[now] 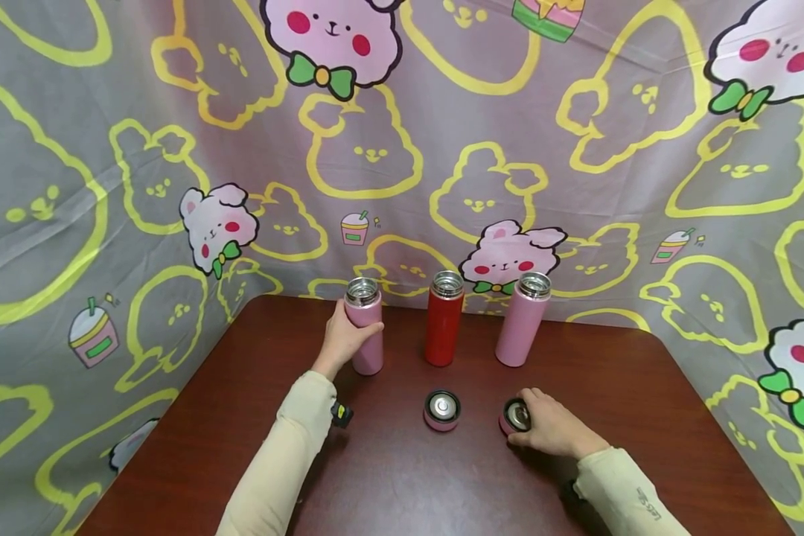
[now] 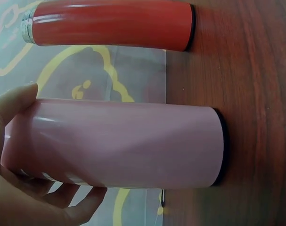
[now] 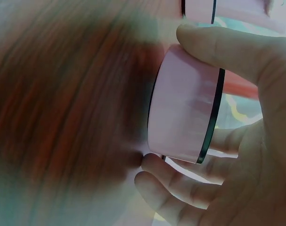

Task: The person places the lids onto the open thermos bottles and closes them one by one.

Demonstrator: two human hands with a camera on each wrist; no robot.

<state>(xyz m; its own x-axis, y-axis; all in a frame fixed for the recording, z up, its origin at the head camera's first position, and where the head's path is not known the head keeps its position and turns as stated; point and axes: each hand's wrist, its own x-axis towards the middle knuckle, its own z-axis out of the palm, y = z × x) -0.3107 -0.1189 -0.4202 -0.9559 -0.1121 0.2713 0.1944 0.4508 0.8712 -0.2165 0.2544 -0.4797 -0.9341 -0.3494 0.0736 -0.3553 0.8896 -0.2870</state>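
My left hand (image 1: pixel 345 339) grips a lidless pink thermos bottle (image 1: pixel 371 351) at the left, around its upper half. In the left wrist view this bottle (image 2: pixel 133 146) stands with its dark base on or very near the tabletop. My right hand (image 1: pixel 554 426) holds a pink bottle lid (image 1: pixel 514 417), its metal inner side facing up. In the right wrist view, thumb and fingers lie on opposite sides of that lid (image 3: pixel 183 103); its lower edge is at the table surface. Another pink lid (image 1: pixel 442 409) lies inner side up between the hands, untouched.
A lidless red thermos bottle (image 1: pixel 444 327) stands upright behind the middle lid. To its right stands another lidless pink bottle (image 1: pixel 524 331). All are on a dark brown table (image 1: pixel 388 476), with a patterned cloth (image 1: pixel 402 126) hanging close behind its back edge.
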